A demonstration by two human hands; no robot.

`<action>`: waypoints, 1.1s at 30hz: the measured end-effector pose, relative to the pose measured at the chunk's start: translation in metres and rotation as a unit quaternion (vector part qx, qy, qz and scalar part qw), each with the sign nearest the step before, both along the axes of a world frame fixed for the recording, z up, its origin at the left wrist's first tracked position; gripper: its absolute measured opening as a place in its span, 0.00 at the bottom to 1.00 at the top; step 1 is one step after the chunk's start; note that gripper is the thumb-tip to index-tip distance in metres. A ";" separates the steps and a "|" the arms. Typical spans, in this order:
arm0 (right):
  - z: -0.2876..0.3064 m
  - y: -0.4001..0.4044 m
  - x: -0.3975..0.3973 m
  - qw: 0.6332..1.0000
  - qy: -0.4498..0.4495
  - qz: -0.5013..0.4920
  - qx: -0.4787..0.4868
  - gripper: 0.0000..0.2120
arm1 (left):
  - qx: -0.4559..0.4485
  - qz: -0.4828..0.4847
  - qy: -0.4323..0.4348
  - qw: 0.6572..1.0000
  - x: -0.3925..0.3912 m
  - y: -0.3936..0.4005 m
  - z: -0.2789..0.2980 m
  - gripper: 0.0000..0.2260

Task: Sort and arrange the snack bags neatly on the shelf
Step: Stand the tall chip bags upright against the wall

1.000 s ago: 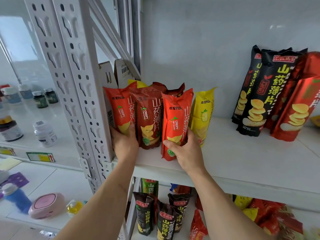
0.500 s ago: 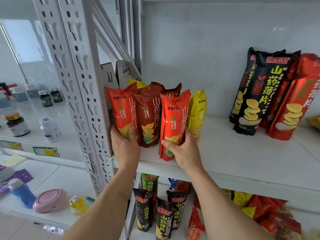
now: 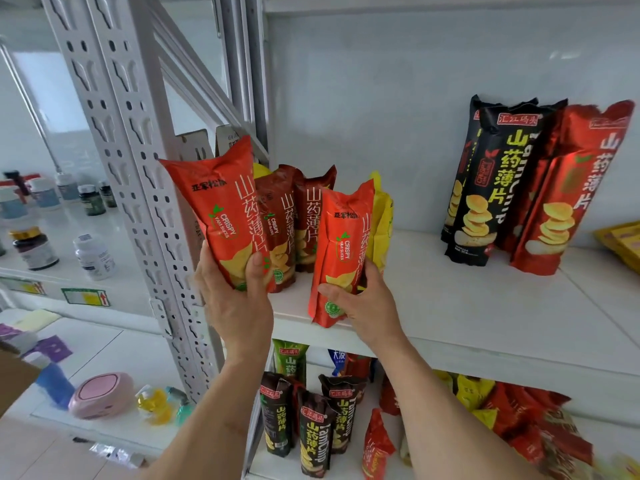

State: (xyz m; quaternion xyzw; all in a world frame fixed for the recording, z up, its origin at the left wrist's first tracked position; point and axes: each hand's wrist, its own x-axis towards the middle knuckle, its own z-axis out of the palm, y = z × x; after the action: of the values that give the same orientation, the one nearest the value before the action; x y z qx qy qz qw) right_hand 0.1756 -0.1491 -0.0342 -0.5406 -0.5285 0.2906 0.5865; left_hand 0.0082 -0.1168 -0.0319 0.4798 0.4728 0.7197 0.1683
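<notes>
Although the two dark red bags (image 3: 294, 223) at the shelf's (image 3: 485, 306) left end show their fronts, their lower parts are covered by the bags in front, and a yellow bag (image 3: 381, 220) behind them shows only as a strip and a tip. Brown card pieces (image 3: 207, 147) behind the upright post (image 3: 138, 188) are mostly hidden. The lower shelf's bags (image 3: 311, 427) are blurred towards the right edge, and a yellow pack (image 3: 620, 240) at the far right is cut off.

The left hand (image 3: 239, 303) grips the bottom of an orange-red bag (image 3: 221, 209), thumb across its front and fingers round the back. That bag tilts left, and seems to be clear of the shelf, at its left front corner beside the post.

The right hand (image 3: 363, 303) holds a second orange-red bag (image 3: 341, 251) near its foot, thumb on the front, fingers wrapped round the right side. This bag stands upright at the shelf's front edge, just in front of the dark red pair; whether its base rests on the board cannot be told.

Black bags (image 3: 485, 188) and red bags (image 3: 568, 188) lean against the back wall towards the right end.
</notes>
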 end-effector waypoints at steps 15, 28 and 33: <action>0.016 -0.053 0.043 0.998 0.021 0.051 -0.016 0.25 | -0.020 -0.081 -0.008 0.997 0.048 -0.039 0.001 0.28; 0.011 -0.149 0.153 0.995 0.021 -0.093 -0.004 0.32 | -0.057 -0.305 -0.014 0.950 0.191 -0.084 0.002 0.25; 0.013 -0.161 0.182 0.990 0.003 -0.139 -0.010 0.28 | -0.125 -0.394 -0.033 0.910 0.233 -0.081 0.014 0.23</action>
State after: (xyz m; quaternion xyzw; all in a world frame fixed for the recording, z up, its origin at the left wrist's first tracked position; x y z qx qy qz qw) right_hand 0.3576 -0.3101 -0.0214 -0.6142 -0.4435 0.2130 0.6170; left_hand 0.2409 -0.1973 -0.0180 0.5783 0.3254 0.5451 0.5125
